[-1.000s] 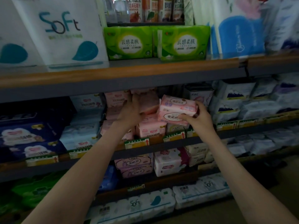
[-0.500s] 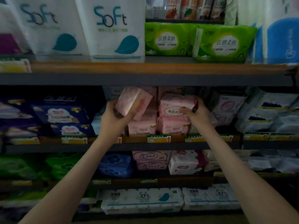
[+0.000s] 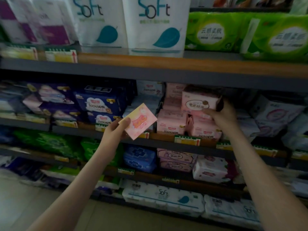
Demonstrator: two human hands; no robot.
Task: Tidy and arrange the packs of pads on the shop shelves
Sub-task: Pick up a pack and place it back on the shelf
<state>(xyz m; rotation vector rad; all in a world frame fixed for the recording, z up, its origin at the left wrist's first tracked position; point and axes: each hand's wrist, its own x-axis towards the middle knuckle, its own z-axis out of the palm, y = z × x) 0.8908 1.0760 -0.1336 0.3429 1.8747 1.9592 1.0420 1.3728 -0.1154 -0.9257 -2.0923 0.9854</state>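
Pink packs [image 3: 139, 121] in left hand [image 3: 113, 132], right hand [image 3: 221, 117].

Two bare arms of one person, viewed from the head-worn camera

The left forearm [image 3: 80, 180], seen from 7 o'clock, and the right forearm [image 3: 260, 172], seen from 5 o'clock, are shown uncovered along their whole visible length, slim and smooth, and are widened toward the frame edge by the lens. The left hand [image 3: 115, 130], at 9 o'clock of centre, is fairly lit; the right hand [image 3: 223, 117], at 3 o'clock, is shaded and blurred, so finer detail cannot be told
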